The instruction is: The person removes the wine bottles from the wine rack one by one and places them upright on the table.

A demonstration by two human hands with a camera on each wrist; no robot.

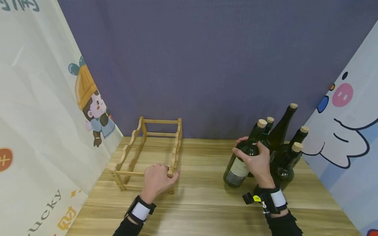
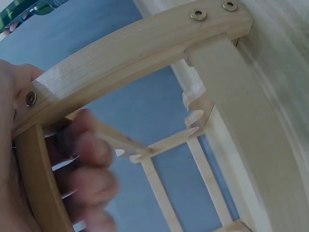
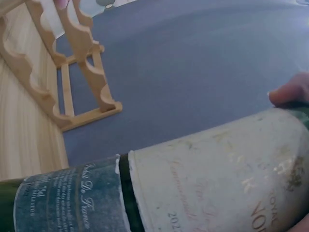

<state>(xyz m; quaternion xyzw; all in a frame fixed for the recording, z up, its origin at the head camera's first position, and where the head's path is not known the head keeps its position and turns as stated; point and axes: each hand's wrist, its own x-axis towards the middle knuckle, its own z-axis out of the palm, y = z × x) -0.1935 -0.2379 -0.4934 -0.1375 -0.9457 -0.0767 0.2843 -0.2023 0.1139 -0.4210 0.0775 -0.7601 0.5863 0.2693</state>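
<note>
A wooden bottle rack [image 1: 130, 173] with wavy side rails stands at the left of the table. My left hand [image 1: 157, 180] grips its near right corner; in the left wrist view the fingers [image 2: 94, 181] curl around the wooden frame [image 2: 145, 48]. Farther right, my right hand [image 1: 260, 162] holds a dark green, corked wine bottle [image 1: 239, 167] around its upper body. That bottle leans, its neck toward the right; whether its base touches the table I cannot tell. Its cream and blue-grey labels [image 3: 217, 169] fill the lower right wrist view.
Several other corked bottles [image 1: 283, 173] stand close together beside and behind my right hand. A dark blue-grey backdrop [image 1: 206, 65] rises at the table's [image 1: 200, 196] far edge. Printed white curtains [image 1: 35, 114] flank both sides.
</note>
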